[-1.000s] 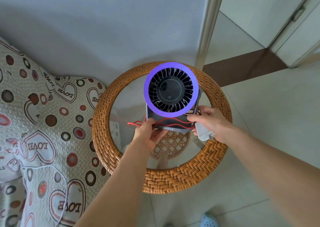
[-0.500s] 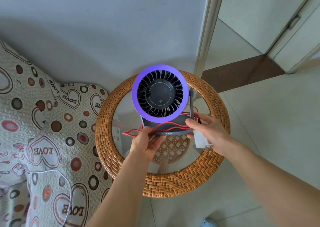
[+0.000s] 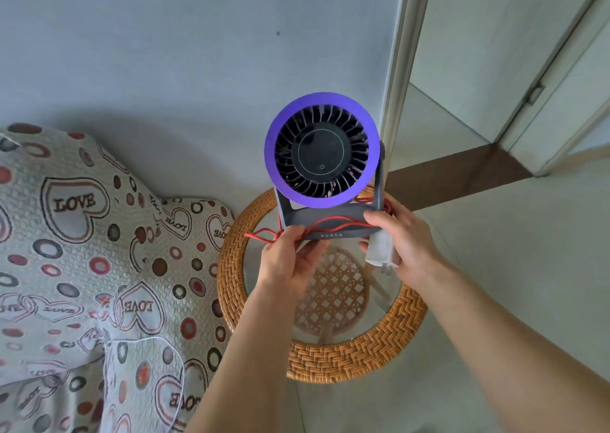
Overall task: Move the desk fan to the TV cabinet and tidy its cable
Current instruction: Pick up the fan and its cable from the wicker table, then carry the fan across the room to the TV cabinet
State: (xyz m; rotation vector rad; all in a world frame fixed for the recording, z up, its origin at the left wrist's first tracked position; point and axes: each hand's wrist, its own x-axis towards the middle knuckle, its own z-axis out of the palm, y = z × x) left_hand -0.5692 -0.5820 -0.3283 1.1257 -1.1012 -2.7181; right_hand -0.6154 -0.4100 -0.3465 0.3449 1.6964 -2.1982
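The desk fan [image 3: 321,150] has a purple ring, black blades and a grey U-shaped stand. It hangs in the air above the round rattan table [image 3: 356,356], held by its base. My left hand [image 3: 288,261] grips the base's left front edge together with the red cable [image 3: 333,223], which is looped across the base and sticks out to the left. My right hand [image 3: 404,247] grips the base's right end and also holds the white plug adapter [image 3: 381,247] against it.
The table has a glass top and a woven shelf below. A sofa with a heart-and-circle patterned cover [image 3: 82,267] stands at the left, with a thin white wire [image 3: 178,376] on it. A grey wall is behind; a doorway [image 3: 462,128] opens at the right.
Both hands have lifted the fan up off the glass table top and slightly away from me; the grip on base, cable and adapter is unchanged.
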